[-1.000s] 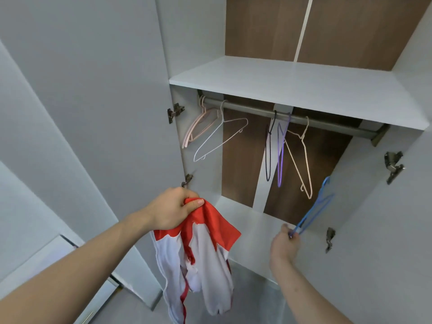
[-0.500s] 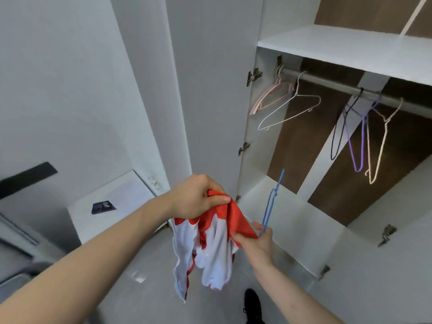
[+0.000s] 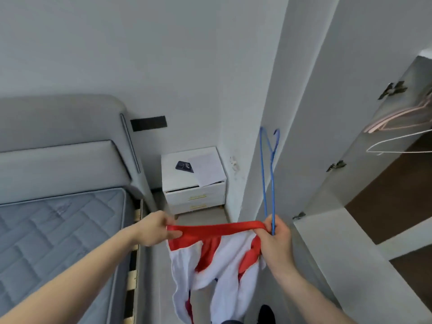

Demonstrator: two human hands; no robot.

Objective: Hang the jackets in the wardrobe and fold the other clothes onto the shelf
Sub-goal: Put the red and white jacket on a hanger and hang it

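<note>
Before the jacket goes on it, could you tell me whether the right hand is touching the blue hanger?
Touching: the head view shows the right hand gripping the blue hanger alongside the jacket.

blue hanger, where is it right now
In the head view, the blue hanger stands upright right of centre, gripped by the right hand together with the red-and-white jacket.

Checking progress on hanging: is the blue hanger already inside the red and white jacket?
No, the blue hanger sticks up above the jacket, gripped with its collar by the right hand.
</note>
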